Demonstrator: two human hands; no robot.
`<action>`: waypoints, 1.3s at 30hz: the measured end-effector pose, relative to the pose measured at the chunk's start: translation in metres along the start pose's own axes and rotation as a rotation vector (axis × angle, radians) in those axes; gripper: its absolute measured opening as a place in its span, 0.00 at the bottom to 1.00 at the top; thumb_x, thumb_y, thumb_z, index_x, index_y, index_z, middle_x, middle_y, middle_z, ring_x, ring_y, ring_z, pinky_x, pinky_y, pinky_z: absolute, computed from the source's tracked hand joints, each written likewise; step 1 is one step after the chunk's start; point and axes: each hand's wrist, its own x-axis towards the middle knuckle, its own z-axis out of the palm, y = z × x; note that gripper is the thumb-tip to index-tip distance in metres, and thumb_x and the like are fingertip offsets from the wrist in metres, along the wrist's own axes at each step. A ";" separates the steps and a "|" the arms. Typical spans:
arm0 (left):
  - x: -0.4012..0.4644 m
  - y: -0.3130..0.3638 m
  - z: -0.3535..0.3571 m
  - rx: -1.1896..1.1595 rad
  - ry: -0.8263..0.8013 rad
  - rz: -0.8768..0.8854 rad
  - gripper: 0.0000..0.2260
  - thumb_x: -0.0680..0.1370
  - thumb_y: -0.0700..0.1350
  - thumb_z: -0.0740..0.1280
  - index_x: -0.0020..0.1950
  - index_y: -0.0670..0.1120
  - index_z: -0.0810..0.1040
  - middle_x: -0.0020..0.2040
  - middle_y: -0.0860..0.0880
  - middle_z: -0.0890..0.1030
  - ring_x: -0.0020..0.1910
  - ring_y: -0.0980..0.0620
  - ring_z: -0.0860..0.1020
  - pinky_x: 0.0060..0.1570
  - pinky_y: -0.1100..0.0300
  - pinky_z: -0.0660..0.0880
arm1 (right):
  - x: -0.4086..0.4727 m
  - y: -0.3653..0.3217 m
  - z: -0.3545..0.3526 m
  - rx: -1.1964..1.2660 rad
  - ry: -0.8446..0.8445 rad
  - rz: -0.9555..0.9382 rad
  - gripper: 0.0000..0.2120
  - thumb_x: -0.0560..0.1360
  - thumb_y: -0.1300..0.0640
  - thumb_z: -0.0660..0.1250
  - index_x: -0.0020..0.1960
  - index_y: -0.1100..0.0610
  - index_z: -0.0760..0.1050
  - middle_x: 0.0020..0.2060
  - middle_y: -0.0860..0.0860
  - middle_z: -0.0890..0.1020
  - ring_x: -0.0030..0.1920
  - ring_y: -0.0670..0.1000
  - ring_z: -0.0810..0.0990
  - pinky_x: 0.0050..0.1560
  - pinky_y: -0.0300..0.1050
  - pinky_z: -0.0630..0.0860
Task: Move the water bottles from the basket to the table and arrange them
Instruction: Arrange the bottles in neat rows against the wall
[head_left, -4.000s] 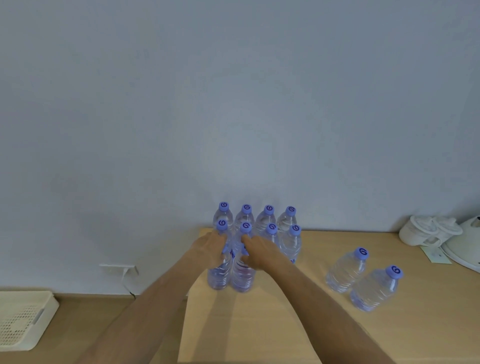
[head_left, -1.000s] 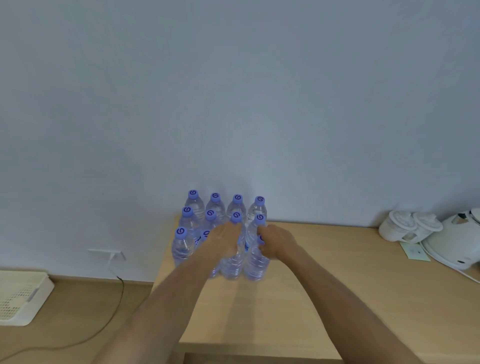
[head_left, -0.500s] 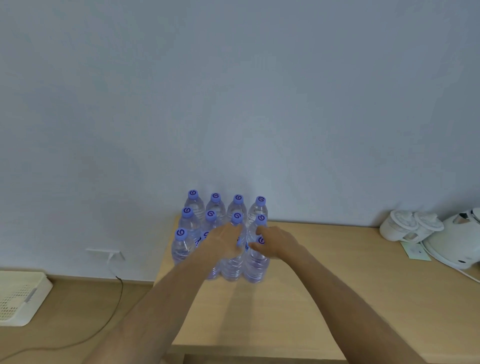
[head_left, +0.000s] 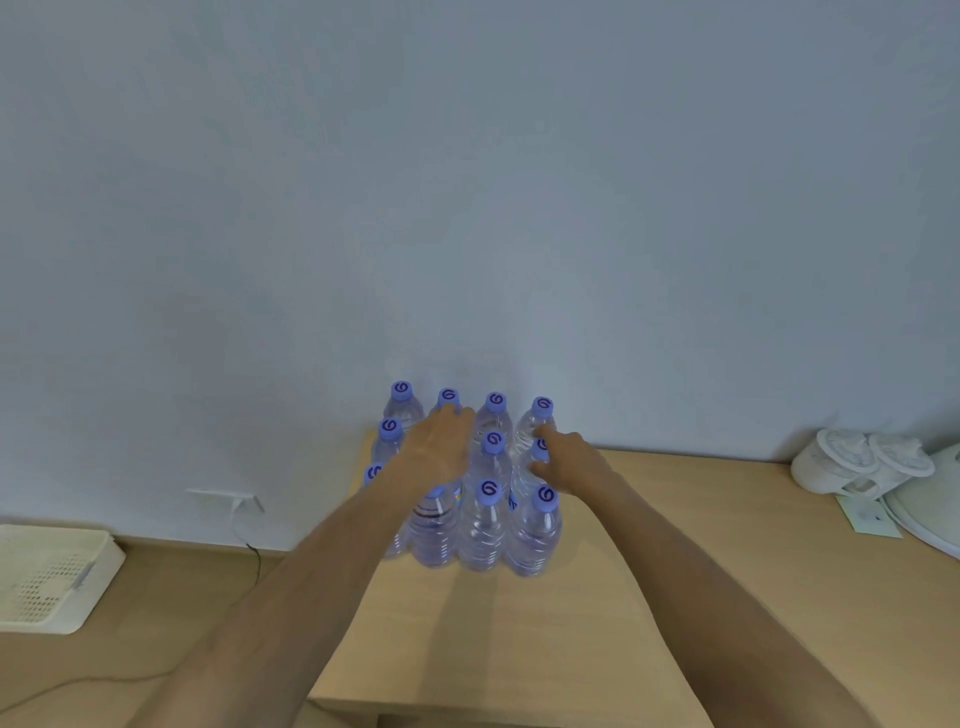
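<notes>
- Head view: the water bottles (head_left: 485, 525) stand upright in a tight block, four across and three deep, at the far left corner of the table (head_left: 675, 571), the back row against the pale wall (head_left: 467, 182).
- The left hand (head_left: 439, 449) reaches over the block palm down, its fingers (head_left: 457, 415) straight and together, their tips at a back-row cap; this hand and forearm hide most of the second column and part of the left one.
- The right hand (head_left: 569, 460) lies at the right side of the block, fingers loosely bent, tips against the middle and back bottles of the right column; whether they grip cannot be told.
- The basket (head_left: 49, 577), cream and perforated, sits on the wooden floor (head_left: 156, 623) well left of the table, holding no bottles.
- A wall socket (head_left: 221, 496) with a dark cable (head_left: 254, 558) lies between basket and table.
- At the table's far right stand white lidded containers (head_left: 862, 465), a white appliance (head_left: 935, 499) cut by the frame edge, and a paper card (head_left: 870, 517).
</notes>
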 end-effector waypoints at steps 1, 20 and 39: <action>0.002 -0.004 0.000 -0.008 -0.004 -0.010 0.17 0.79 0.37 0.60 0.68 0.42 0.66 0.65 0.41 0.68 0.61 0.41 0.73 0.52 0.51 0.73 | 0.003 -0.001 0.001 0.009 0.003 -0.001 0.18 0.79 0.53 0.60 0.66 0.57 0.65 0.46 0.57 0.74 0.42 0.55 0.73 0.41 0.46 0.70; 0.014 -0.045 -0.007 -0.034 0.048 -0.071 0.13 0.81 0.40 0.57 0.64 0.39 0.68 0.61 0.40 0.71 0.57 0.39 0.74 0.50 0.51 0.73 | 0.017 0.004 -0.008 0.065 0.130 0.030 0.22 0.81 0.46 0.54 0.70 0.57 0.64 0.57 0.62 0.78 0.56 0.62 0.78 0.52 0.51 0.74; 0.036 -0.084 0.000 -0.039 0.065 -0.172 0.17 0.81 0.42 0.57 0.70 0.41 0.65 0.62 0.41 0.70 0.61 0.42 0.72 0.55 0.53 0.73 | 0.073 0.002 -0.022 -0.005 0.020 0.013 0.15 0.81 0.57 0.58 0.66 0.61 0.67 0.56 0.62 0.77 0.44 0.54 0.71 0.43 0.45 0.67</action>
